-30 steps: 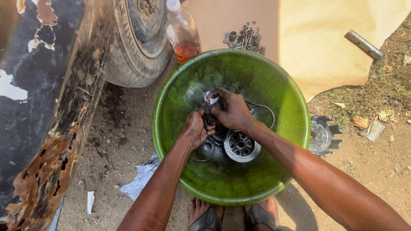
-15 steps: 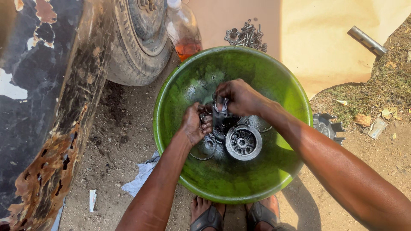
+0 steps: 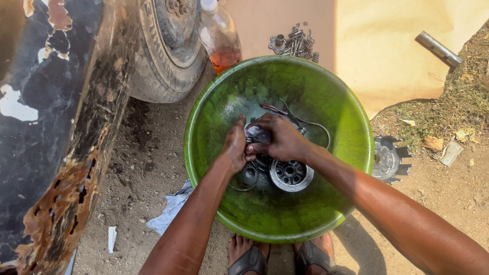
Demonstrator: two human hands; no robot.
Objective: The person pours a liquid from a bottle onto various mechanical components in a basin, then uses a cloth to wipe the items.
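Green plastic basin (image 3: 346,117) fills the middle of the frame, standing on sandy ground. Inside it, both hands meet over a small dark metal part (image 3: 259,135). The left hand (image 3: 235,147) presses against this part from the left side, and the right hand (image 3: 281,140) has its grip closed around it from above. Just below the hands lies a round silver hub with holes (image 3: 291,174), beside thin wire rings (image 3: 318,130). At the upper centre, a clear bottle with orange liquid (image 3: 220,38) stands against a worn tyre (image 3: 165,56). A pile of bolts (image 3: 295,43) lies on tan cardboard (image 3: 387,51) above the basin.
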